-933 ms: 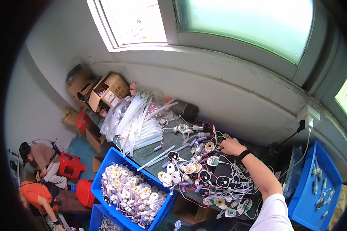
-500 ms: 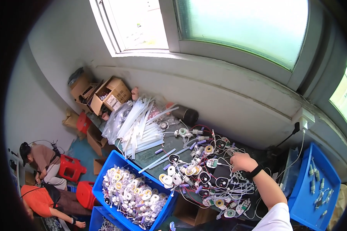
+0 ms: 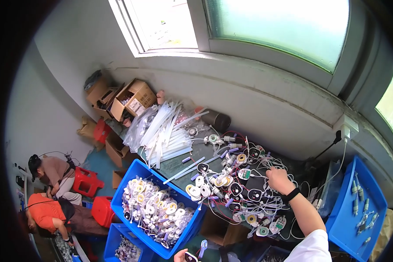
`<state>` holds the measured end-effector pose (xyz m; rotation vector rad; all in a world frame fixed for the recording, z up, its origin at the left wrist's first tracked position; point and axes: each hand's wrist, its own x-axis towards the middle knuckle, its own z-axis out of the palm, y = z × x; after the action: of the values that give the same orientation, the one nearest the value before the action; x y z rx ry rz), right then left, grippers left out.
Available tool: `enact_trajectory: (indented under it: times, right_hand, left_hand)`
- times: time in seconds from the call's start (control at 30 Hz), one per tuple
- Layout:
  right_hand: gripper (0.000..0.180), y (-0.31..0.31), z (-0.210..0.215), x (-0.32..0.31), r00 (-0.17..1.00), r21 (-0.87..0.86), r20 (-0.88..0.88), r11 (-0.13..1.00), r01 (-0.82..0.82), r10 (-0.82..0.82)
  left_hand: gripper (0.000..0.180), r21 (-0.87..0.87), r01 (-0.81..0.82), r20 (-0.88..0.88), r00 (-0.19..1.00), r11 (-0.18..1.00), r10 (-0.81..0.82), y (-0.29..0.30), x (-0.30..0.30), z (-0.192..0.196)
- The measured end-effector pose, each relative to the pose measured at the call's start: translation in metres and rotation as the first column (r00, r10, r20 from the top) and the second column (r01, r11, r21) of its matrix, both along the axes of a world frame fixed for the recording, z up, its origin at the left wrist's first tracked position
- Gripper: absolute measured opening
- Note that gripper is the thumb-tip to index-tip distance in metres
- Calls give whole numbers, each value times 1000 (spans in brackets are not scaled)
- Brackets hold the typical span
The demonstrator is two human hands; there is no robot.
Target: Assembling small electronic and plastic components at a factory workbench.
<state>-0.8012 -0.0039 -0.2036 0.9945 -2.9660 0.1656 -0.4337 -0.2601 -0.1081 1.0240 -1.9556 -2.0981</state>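
Observation:
My right hand reaches over the table into a tangle of white cables. Its fingers are curled down among them, and whatever is between the fingertips is hidden. At the lower edge, only part of my left hand shows, closed on a small black-faced module. A purple-and-white piece stands up beside that module. Left of my right hand lie several more black-faced modules, green circuit boards, white rings and small motors, wired together in a loose heap.
A blue bin full of white parts stands left of the table. Pale plastic strips lie at the far end. To the right is a blue tray with a few parts. Two people work at the far left near red stools.
My left hand has come into view at the lower edge with the black-faced module. My right hand stays among the cables. The whole view has shifted slightly, and the orange-clad person's arm has moved.

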Motion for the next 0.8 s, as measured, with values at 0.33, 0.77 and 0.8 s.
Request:
enact_trajectory:
  times: [0.33, 0.77, 0.8]
  right_hand:
    - [9, 0, -7, 8, 994, -15, -78, 997, 73, -74]
    - [31, -21, 60, 83, 983, -157, -19, 971, 179, -184]
    - [30, -24, 66, 97, 987, -216, 32, 963, 162, -159]
  left_hand:
    - [59, -77, 40, -74, 996, 996, -45, 11, 3, 11]
    - [59, -108, 155, -109, 980, 982, -167, 19, 2, 22]
    - [61, -199, 143, -109, 980, 969, -167, 18, 0, 21]
